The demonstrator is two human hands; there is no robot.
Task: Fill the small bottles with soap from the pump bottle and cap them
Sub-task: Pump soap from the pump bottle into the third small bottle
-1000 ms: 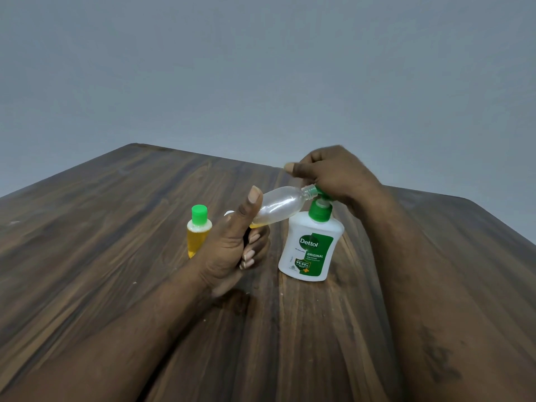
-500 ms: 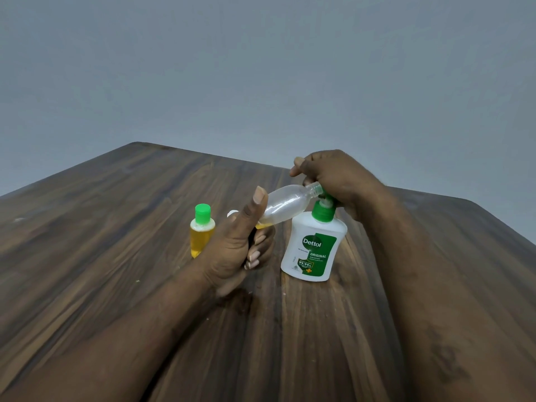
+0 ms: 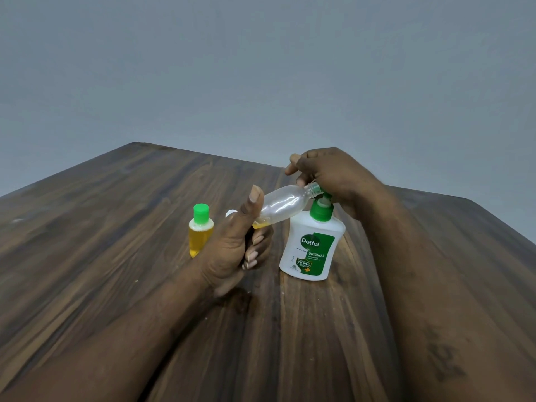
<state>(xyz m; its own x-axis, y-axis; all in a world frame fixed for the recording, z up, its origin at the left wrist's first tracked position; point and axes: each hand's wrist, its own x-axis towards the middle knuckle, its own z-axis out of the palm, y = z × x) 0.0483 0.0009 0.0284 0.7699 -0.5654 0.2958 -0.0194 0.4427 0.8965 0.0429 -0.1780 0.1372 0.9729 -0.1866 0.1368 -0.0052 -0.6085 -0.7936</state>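
My left hand [image 3: 232, 248] grips the base of a small clear bottle [image 3: 282, 207], tilted so its open neck meets the green nozzle of the white pump bottle [image 3: 311, 245]. A little yellow soap lies at the small bottle's lower end. My right hand [image 3: 330, 175] rests on top of the pump head, fingers curled over it. A second small bottle [image 3: 200, 233], full of yellow soap with a green cap, stands upright to the left. Something small and white [image 3: 231, 213] peeks out behind my left thumb.
Everything stands on a dark wooden table [image 3: 116, 227], whose far corner and right edge are in view. A plain grey wall lies behind. Both my forearms cross the near part of the table.
My right hand and the pump head have risen slightly. The small bottle stays at the nozzle, and the left hand holds its place.
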